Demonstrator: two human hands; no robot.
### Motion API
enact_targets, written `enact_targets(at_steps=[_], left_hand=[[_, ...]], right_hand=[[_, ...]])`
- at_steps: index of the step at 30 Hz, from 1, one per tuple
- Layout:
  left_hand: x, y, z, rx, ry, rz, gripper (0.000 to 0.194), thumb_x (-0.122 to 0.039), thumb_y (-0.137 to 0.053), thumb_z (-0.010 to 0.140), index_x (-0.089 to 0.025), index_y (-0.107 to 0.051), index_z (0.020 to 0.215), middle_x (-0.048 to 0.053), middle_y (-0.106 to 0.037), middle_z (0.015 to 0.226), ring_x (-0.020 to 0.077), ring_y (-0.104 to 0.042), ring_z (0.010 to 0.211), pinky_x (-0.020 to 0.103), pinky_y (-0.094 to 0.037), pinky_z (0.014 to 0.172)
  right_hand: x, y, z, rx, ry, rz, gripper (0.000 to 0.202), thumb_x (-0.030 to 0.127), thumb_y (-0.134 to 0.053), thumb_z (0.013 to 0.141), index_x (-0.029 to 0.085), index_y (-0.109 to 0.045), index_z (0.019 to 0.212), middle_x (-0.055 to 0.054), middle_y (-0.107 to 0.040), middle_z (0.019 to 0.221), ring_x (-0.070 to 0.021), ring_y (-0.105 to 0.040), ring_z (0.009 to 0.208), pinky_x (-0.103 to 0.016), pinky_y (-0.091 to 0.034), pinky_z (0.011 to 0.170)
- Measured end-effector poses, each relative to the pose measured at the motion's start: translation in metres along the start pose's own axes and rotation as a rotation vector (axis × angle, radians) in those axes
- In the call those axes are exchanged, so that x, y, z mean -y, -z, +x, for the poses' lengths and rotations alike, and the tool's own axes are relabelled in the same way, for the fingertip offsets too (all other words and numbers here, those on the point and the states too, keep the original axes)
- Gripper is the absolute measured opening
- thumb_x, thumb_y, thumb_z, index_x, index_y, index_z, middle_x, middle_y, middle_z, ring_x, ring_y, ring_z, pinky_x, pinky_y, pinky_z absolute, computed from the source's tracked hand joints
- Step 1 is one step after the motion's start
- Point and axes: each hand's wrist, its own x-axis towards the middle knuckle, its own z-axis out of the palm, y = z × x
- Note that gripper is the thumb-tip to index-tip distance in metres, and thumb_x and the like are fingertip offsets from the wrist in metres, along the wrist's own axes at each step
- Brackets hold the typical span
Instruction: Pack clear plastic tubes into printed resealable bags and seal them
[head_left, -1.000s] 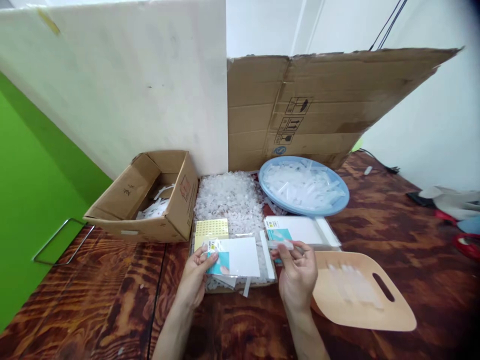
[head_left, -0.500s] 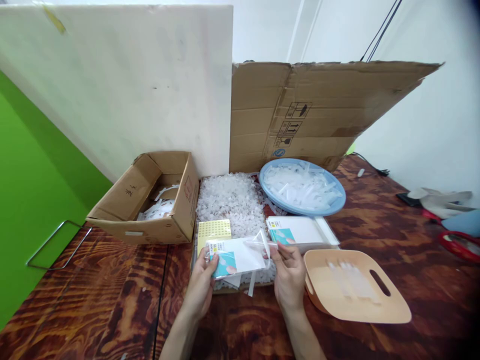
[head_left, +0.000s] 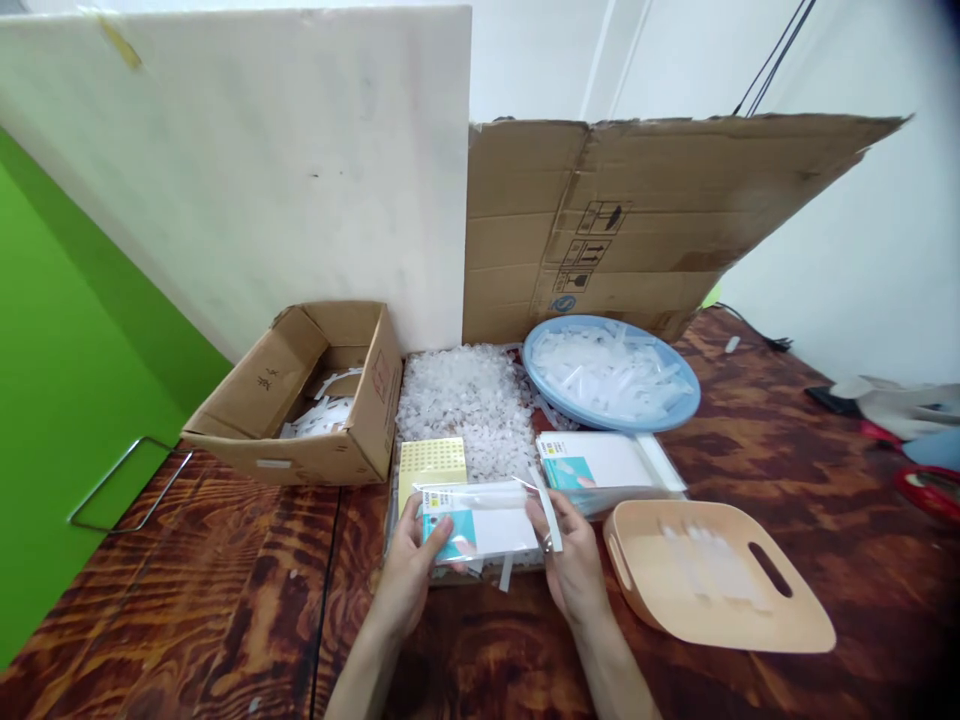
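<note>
My left hand grips the left end of a clear plastic packet, its thumb pressed on the front. Inside the packet is a white card with a teal printed panel. At the other end, my right hand is closed with its fingertips on the packet. A narrow white strip lies across those fingers; whether it is still attached to the packet cannot be made out. Behind the left hand lies a yellow dotted sheet, on a shallow box of small translucent pieces. Another white strip hangs below the packet.
A stack of similar packets lies behind my right hand. Right of it are a peach cutting board with translucent strips and a blue basin heaped with strips. An open cardboard box stands left. White and cardboard panels rise behind.
My right hand has shifted its grip on the packet's right end. The clear flap that stood up there is lower, and a white strip now crosses the right fingers.
</note>
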Motion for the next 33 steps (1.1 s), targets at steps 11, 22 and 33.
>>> enact_targets(at_steps=[11,22,33], left_hand=[[-0.002,-0.002,-0.001,0.059,0.097,0.192,0.062,-0.039,-0.085,0.072,-0.016,-0.053,0.120,0.008,-0.072,0.097,0.0184,-0.070,0.065,0.027,-0.060,0.048],[0.001,0.000,-0.004,0.085,0.145,0.218,0.049,-0.035,-0.088,0.068,-0.013,-0.065,0.105,0.008,-0.074,0.087,0.0217,-0.072,0.061,0.030,-0.062,0.049],[0.014,0.001,-0.007,0.039,0.139,0.309,0.037,-0.035,-0.087,0.070,-0.012,-0.068,0.091,0.008,-0.074,0.076,0.0190,-0.068,0.058,0.028,-0.059,0.050]], right_hand=[[0.019,0.010,-0.006,0.400,-0.392,0.124,0.043,0.032,-0.091,0.066,0.013,-0.076,0.102,-0.010,-0.078,0.091,-0.0277,-0.071,0.091,-0.035,-0.056,0.080],[0.014,0.014,-0.018,0.297,-0.390,0.048,0.034,0.029,-0.095,0.055,0.013,-0.078,0.078,-0.007,-0.075,0.069,-0.0247,-0.071,0.069,-0.031,-0.057,0.062],[0.016,0.019,-0.028,0.303,-0.321,0.022,0.042,0.044,-0.091,0.063,0.012,-0.079,0.088,-0.008,-0.075,0.077,-0.0219,-0.069,0.072,-0.031,-0.055,0.067]])
